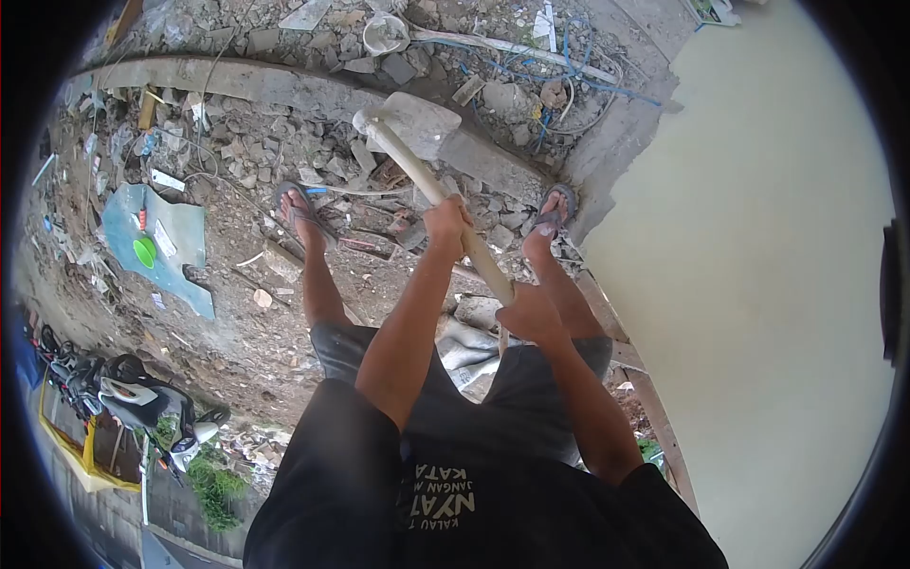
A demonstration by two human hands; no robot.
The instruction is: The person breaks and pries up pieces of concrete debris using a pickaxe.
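Note:
A hoe with a pale wooden handle (413,169) runs from the upper middle down to my waist. Its broad grey blade (417,123) lies at the concrete ledge, dusted with dirt. My left hand (447,228) is wrapped round the middle of the handle. Closer to my body, my right hand (531,311) grips the handle's lower end. Broken rubble (370,194) lies below the blade, between my two sandalled feet.
A curved concrete ledge (256,83) crosses the rubble. At the left lies a bluish sheet (180,228) with a green round item (144,252). A pale wall (758,266) stands right; motorbikes (142,394) are lower left. Blue cord (607,87) tangles at the top.

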